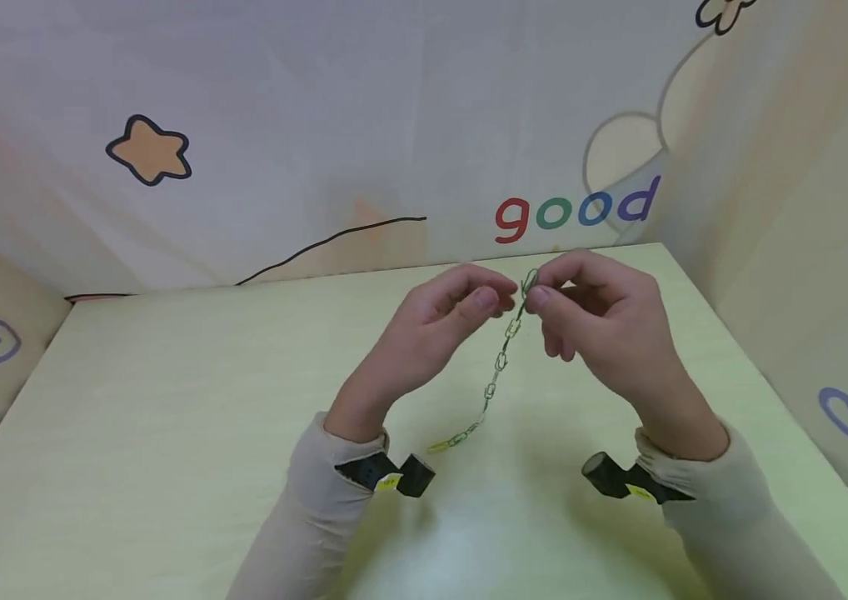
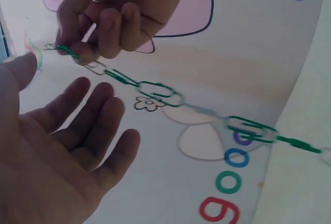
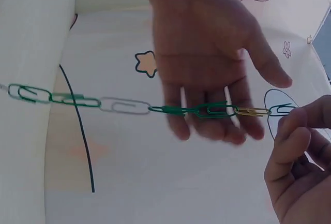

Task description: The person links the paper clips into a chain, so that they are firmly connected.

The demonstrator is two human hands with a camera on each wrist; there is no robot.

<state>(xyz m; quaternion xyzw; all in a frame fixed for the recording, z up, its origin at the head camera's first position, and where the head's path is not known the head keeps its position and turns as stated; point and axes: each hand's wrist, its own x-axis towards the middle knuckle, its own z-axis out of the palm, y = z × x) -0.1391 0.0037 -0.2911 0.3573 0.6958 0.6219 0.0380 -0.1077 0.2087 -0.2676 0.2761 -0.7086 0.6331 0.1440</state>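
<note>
A chain of linked paper clips (image 1: pixel 501 362), mostly green with some yellow and pale ones, hangs down toward the tabletop. My right hand (image 1: pixel 615 321) pinches its upper end between thumb and index finger. Beside the top links is my left hand (image 1: pixel 431 329), its fingers relaxed and gripping nothing. The left wrist view shows the left palm (image 2: pixel 57 172) apart from the chain (image 2: pixel 253 129). In the right wrist view, the links (image 3: pixel 124 106) cross in front of the left fingers. In the head view, a yellow clip (image 1: pixel 438 447) ends the chain near the left wrist.
A pale tabletop (image 1: pixel 169 417) lies beneath both hands. Behind it hangs a printed cloth wall (image 1: pixel 304 108) with a star and the word "good"; more printed cloth stands at the sides. Each wrist wears a black strapped camera (image 1: pixel 416 475).
</note>
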